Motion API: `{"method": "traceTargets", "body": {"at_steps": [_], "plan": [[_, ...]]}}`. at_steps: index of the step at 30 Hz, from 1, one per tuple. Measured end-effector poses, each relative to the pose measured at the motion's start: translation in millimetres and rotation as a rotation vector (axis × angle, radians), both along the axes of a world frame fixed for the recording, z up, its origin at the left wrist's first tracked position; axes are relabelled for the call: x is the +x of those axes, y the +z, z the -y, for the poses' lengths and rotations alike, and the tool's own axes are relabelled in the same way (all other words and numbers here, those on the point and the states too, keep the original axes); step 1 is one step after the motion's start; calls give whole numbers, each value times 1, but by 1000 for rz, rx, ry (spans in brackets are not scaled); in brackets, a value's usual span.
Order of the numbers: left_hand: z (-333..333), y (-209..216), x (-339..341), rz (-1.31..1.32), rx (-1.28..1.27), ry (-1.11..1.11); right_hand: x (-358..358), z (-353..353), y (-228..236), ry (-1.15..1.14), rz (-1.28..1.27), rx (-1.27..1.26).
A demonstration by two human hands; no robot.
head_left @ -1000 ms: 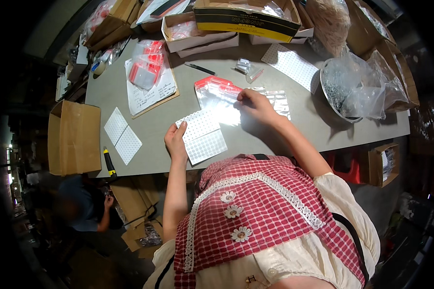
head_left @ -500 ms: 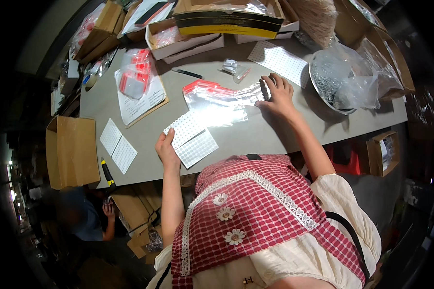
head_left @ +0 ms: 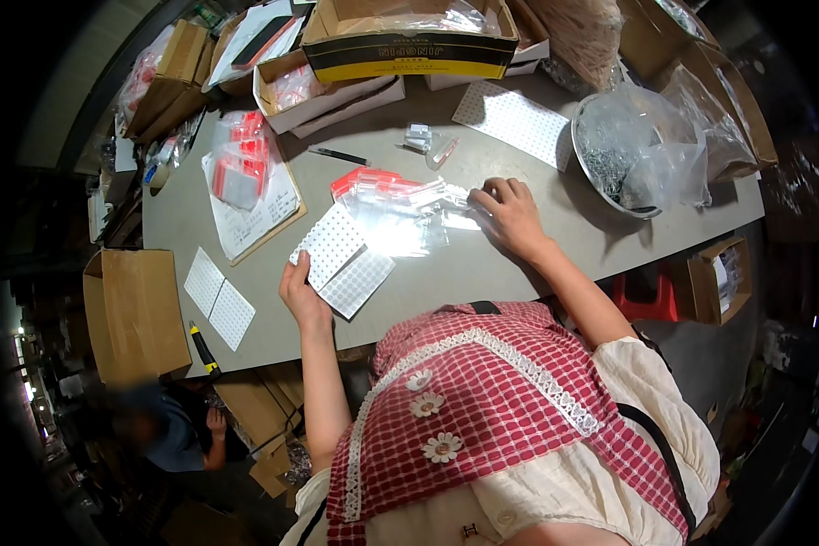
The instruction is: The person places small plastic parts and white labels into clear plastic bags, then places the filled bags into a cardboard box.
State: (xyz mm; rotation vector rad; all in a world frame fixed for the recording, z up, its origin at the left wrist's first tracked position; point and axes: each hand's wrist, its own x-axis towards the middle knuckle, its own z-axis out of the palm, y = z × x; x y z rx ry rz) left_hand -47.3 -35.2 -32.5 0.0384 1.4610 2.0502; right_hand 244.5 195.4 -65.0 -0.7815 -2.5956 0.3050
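My left hand [head_left: 306,296] grips the edge of a white sheet of small round stickers [head_left: 328,244], thumb on top. A second dotted sheet [head_left: 358,281] lies partly beneath it, greyer in tone. Beyond them spreads a fanned pile of clear plastic bags [head_left: 387,223] with red strips, its middle washed out by glare. At the right end of this pile, my right hand [head_left: 511,217] has its fingers curled and drawn together on a bag's edge. The fingertips are partly hidden there.
Two dotted sheets [head_left: 219,298] and a yellow-black cutter [head_left: 204,348] lie at left, near a cardboard box [head_left: 136,314]. A clipboard [head_left: 287,214] holds papers and red-striped bags. A metal bowl [head_left: 580,150] of small metal parts stands right. Another person [head_left: 177,432] is at lower left.
My right hand has shifted left and slightly down, its spread fingers now curled in at the bags' end. The left hand still holds the sticker sheet. The whole view has shifted slightly.
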Motion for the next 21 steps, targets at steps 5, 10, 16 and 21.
{"method": "traceTargets", "body": {"at_steps": [5, 10, 16, 21], "plan": [[-8, 20, 8, -49, 4, 58, 7, -41, 2, 189, -31, -99], [-9, 36, 18, -212, -74, -75, -35, -104, 92, 53, -629, 18], [-35, 39, 32, -234, -72, -330, -116, -220, 155, -17, -473, 419], [-53, 41, 45, -311, -129, -401, -139, -240, 150, -47, -366, 582]]}}
